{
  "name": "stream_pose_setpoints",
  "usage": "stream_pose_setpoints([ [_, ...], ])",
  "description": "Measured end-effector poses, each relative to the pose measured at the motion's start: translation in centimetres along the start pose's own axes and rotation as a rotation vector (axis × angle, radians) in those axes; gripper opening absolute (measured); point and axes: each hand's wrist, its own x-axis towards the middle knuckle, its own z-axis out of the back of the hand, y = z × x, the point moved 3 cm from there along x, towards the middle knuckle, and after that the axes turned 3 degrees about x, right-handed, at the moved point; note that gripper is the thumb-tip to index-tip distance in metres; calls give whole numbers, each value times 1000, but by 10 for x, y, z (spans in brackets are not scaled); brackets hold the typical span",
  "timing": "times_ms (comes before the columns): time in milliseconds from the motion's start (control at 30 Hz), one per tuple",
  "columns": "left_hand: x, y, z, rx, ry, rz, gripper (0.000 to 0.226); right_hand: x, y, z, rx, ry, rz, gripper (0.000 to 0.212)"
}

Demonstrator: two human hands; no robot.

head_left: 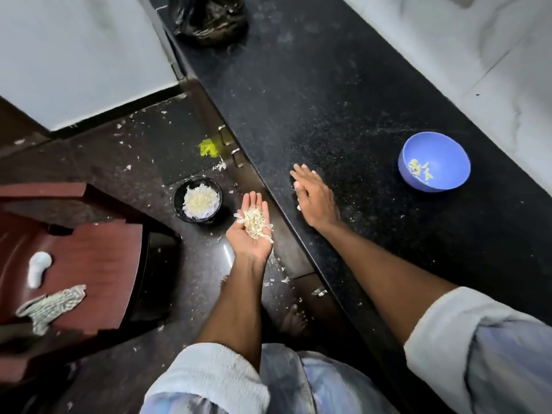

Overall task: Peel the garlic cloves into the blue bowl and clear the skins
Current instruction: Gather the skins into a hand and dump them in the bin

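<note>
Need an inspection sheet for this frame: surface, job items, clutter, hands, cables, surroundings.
Surface: black speckled stone counter, flecked with skin bits.
Job's things: blue plastic bowl on the counter, a few peeled cloves inside; pile of papery garlic skins in the left palm.
Clutter: black bin of skins on the floor; skins scattered on the floor.
Hands: left hand cupped palm-up off the counter edge; right hand flat on the counter.
Cables: nothing seen.
Surroundings: brown chair, black plastic bag.

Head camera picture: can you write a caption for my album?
Left hand cups papery garlic skins above the black bin; right hand sweeps the dark stone counter.
</note>
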Motion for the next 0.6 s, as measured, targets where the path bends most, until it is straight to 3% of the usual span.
stream_pose_setpoints([
  [167,4,16,13,-31,-13,-31,50,1,-2,-2,61,-36,-42,44],
  [600,11,62,19,-157,9,-228,45,-22,14,-11,152,99,31,50],
])
